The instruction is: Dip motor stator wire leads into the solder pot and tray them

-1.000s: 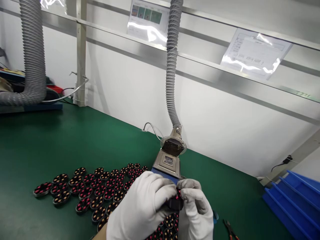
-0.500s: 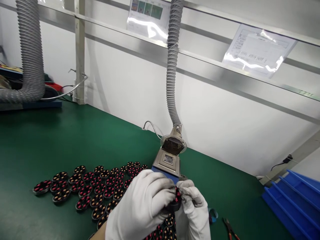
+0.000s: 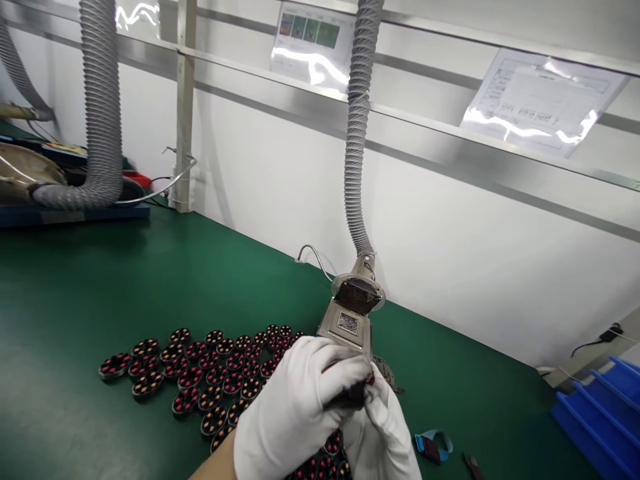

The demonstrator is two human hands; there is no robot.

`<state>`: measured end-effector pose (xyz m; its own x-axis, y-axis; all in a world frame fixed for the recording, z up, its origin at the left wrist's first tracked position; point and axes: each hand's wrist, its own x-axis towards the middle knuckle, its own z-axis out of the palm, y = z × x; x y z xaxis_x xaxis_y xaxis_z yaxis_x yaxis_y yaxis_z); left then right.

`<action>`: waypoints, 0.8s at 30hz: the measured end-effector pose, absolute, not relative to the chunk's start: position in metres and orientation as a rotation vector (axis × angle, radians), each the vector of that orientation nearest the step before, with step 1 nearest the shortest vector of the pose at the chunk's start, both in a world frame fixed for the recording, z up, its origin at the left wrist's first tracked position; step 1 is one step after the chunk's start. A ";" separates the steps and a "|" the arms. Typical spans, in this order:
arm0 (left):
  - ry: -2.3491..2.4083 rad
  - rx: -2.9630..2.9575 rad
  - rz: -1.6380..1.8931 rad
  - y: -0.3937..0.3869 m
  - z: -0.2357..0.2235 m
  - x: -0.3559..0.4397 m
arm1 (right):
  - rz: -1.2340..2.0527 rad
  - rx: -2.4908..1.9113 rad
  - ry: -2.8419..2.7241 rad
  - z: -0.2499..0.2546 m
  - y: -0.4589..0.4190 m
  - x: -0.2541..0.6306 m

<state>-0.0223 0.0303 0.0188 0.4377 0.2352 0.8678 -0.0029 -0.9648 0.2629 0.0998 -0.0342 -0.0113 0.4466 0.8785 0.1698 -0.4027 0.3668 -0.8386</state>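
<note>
My left hand, in a white glove, is closed around a small round black part with red bits at its rim. Gloved fingers hide most of that part. At its right edge my right hand, also in a white glove, pinches with thumb and fingers together. A thin red line, perhaps a wire, shows near those fingertips. Left of and below my hands, many similar round black parts lie on the green table, some with red segments and some with tan ones.
Just beyond my hands stands a metal box under a round hood on a grey hose. Right of my hands lie a blue strap and a dark-tipped tool. Blue trays sit at far right.
The view has shifted left, so the scene sits farther right. Both hands stay together at the round part, now turned so fewer red segments show. The strap is more visible.
</note>
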 end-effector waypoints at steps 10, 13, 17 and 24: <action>0.248 1.785 1.296 0.044 0.015 -0.028 | 0.956 -0.836 -0.611 -0.021 -0.032 0.097; 0.352 1.632 1.215 0.043 0.023 -0.034 | 1.000 -0.825 -0.591 -0.021 -0.035 0.092; 0.202 1.705 1.007 0.037 0.028 -0.032 | 1.032 -0.778 -0.610 -0.025 -0.029 0.099; 0.366 1.677 1.352 0.040 0.020 -0.032 | 1.122 -0.713 -0.620 -0.017 -0.032 0.106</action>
